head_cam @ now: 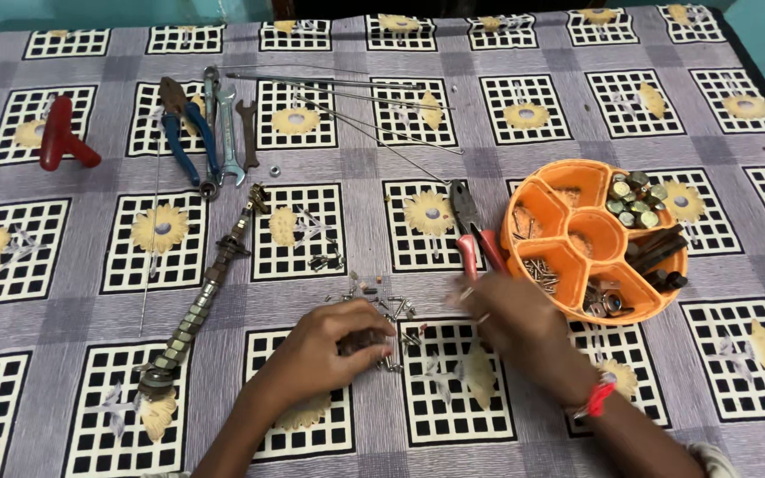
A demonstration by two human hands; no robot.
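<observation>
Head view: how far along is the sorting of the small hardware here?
Looks done: the orange divided tray already holds screws, round caps and dark pieces in separate compartments. In hand: the left hand covers part of the loose pile of small screws; the right hand, blurred, is beside the red-handled pliers. Left: many screws are scattered on the patterned cloth.

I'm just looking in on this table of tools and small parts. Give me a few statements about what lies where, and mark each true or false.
1. The orange tray is round with a centre cup. True.
2. The left hand rests on the pile of small screws. True.
3. The red-handled pliers lie inside the tray. False: they lie on the cloth, just left of it.
4. The blue-handled pliers lie beside the wrenches. True.
5. The right hand holds the red handle tool. False: that tool lies apart at the far left.
</observation>
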